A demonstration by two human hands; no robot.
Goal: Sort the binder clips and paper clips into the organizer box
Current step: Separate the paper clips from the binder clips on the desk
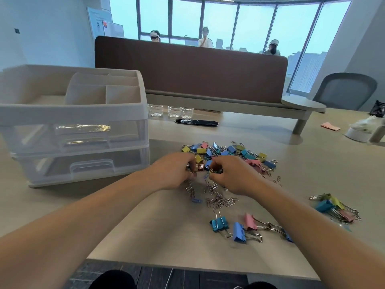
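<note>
Right now the near edge of the pale, wood-grained desk [145,226] runs just beneath my forearms. A wide bare stretch of it lies between my arms and in front of the drawers. The white and translucent plastic organizer box [73,113] stands on my left, well apart from the clips. It has two see-through drawers pushed in and open, smooth-walled compartments on top. Behind the work area a brown fabric divider panel [187,69] closes off the far side, with clear ribbed plastic cups [156,109] and a glossy black oval cable cover [196,122] at its foot.

My hands meet at the near rim of the heap of small pastel binder clips [229,153], a jumble of yellow, blue, pink and teal bodies with thin wire handles. My left hand [173,172] has its fingers curled, pinching a small pink binder clip [200,167]. My right hand [233,176], just beside it, pinches a small blue binder clip [208,164]. How firmly each is held I cannot tell.

Thin silver wire paper clips [218,200] are scattered just below and between my wrists. Closer to me lie larger clips: a teal binder clip [218,224], a blue one [238,231] and a pink one [250,221], partly under my right forearm. Another tangled bunch of large binder clips [333,205] lies off to the right, near the desk's open side.
</note>
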